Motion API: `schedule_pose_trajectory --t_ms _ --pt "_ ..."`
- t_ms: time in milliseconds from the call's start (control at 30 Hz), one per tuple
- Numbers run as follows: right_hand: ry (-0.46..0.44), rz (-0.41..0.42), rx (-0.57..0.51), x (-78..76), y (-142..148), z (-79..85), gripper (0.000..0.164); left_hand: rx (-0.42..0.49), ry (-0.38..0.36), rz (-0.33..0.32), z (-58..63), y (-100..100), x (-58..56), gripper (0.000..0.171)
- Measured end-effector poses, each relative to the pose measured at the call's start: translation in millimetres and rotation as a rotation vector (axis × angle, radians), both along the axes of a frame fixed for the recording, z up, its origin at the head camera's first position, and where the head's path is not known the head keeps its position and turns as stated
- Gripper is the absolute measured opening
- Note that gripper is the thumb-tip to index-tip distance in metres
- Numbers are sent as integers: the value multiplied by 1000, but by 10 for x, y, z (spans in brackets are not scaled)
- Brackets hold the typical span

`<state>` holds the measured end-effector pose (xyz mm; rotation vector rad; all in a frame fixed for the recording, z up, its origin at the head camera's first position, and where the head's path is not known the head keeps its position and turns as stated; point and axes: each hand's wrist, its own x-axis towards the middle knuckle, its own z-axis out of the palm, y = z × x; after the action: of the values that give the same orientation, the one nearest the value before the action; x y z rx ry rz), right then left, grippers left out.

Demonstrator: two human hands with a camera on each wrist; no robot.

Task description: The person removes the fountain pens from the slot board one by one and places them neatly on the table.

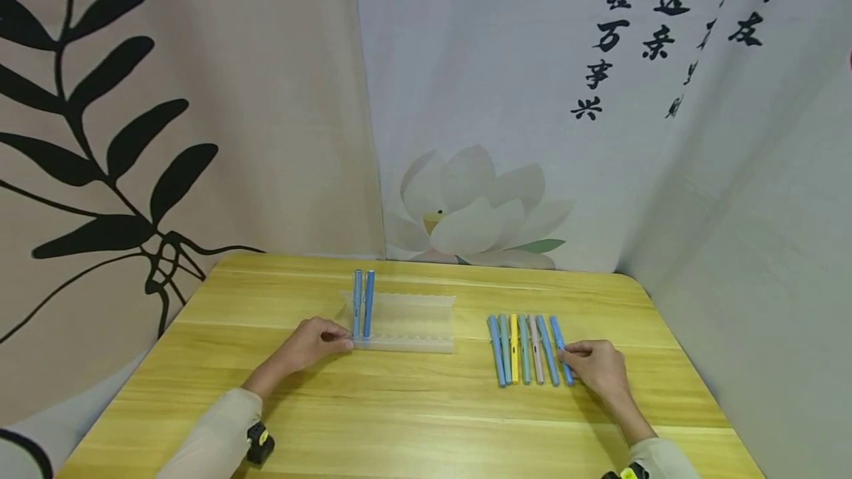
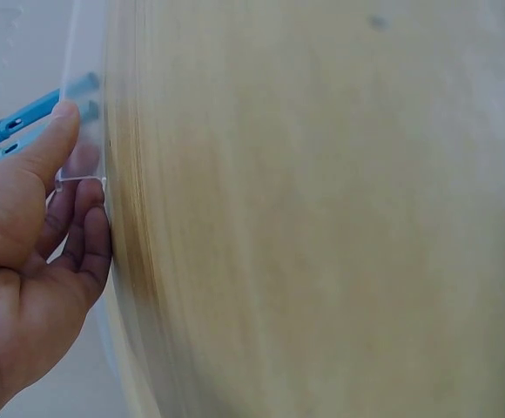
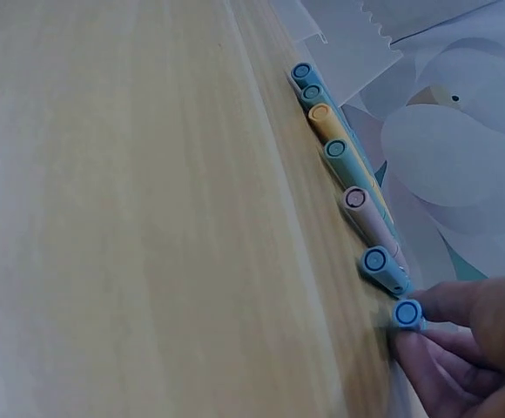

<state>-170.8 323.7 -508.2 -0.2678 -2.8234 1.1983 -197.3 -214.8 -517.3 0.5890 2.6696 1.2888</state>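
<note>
A clear plastic pen rack [image 1: 414,322] with a scalloped edge stands on the table. Two blue pens [image 1: 369,305] lean side by side in its left end. My left hand [image 1: 318,342] grips the rack's near left corner, thumb on the front and fingers curled beneath, as the left wrist view shows. To the right of the rack lies a row of several pens, among them a yellow pen [image 1: 514,350] and a pinkish-grey pen [image 1: 535,350]. My right hand [image 1: 597,369] pinches the blue pen [image 3: 407,314] at the row's right end between thumb and fingertips.
The wooden table [image 1: 399,420] runs back to a cloth backdrop [image 1: 479,94] printed with a lotus and dark characters. Dark leaves [image 1: 113,150] are printed on the left cloth. A grey-white wall [image 1: 765,242] borders the table's right side.
</note>
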Motion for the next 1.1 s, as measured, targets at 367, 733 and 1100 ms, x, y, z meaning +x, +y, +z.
schedule_pose_trajectory --t_ms 367,733,1100 --pt "89 64 26 0 -69 177 28 13 5 -16 -13 -15 0 22" --pt "254 210 -55 -80 -468 427 33 13 11 -14 -10 -20 5 21" --pt "276 308 -166 -183 -994 529 27 16 14 -24 -16 -24 -7 21"
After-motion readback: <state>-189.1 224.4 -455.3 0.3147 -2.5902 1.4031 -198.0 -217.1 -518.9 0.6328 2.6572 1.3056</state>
